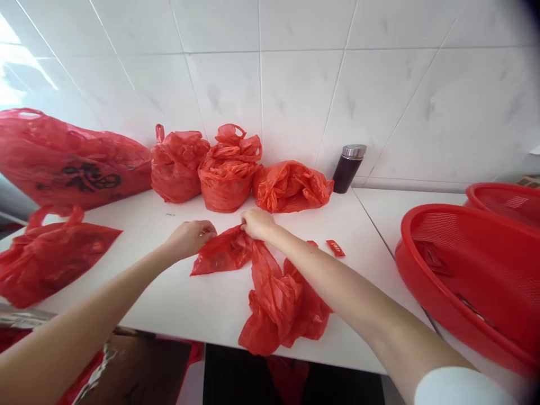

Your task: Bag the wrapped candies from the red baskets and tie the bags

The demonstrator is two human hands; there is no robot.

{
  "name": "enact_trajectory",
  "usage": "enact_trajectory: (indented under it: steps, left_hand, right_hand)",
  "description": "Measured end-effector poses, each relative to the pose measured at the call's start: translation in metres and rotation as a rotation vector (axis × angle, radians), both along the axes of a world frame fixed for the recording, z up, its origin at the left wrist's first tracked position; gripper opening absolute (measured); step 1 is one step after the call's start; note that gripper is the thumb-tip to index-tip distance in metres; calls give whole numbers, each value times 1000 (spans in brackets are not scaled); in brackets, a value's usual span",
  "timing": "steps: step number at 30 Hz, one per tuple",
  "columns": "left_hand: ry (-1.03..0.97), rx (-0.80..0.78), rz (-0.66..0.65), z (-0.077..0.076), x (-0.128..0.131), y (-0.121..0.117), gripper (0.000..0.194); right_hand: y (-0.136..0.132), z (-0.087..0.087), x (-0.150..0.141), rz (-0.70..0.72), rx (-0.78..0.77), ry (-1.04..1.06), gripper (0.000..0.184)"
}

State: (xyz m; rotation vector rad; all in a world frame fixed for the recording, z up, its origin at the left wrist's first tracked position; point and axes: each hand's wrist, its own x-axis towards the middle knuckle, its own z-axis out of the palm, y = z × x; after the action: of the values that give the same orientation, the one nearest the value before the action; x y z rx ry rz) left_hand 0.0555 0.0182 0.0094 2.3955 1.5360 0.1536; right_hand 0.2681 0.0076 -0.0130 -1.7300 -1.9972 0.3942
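A thin red plastic bag (225,252) lies partly flattened on the white table between my hands. My right hand (256,224) is closed, pinching its upper edge. At the bag's upper left corner, my left hand (192,237) has its fingers curled together on the plastic. Some small contents show faintly through the film, too unclear to name. Crumpled red plastic (276,301) spreads below my right hand, partly hidden by my right forearm; whether it joins the pinched bag, I cannot tell. A small red packet (335,247) rests right of my right wrist.
Along the tiled wall stand filled red bags (228,174) and a dark flask (349,169) with a silver lid. Two more red bags, one large (84,163), are at left. Red plastic baskets (415,264) occupy the right side. A cardboard box (143,365) sits below the table's front edge.
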Motion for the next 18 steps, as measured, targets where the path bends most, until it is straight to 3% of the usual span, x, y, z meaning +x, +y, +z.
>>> enact_trajectory:
  steps: [4,7,9,12,18]
  left_hand:
    - [-61,-7,-23,-1,-13,-3,32]
    - [-124,23,-128,-6,4,-3,44]
    - [-115,38,-157,-9,18,-2,35]
    - [-89,41,-133,-7,24,4,26]
    - [-99,-31,26,-8,-19,14,35]
  right_hand:
    - [-14,3,32,43,14,69,8]
    - [-25,4,36,97,25,134,3]
    - [-29,2,35,100,38,160,3]
    - [-30,-3,49,21,57,167,4]
    - [-33,-8,108,-217,25,124,5]
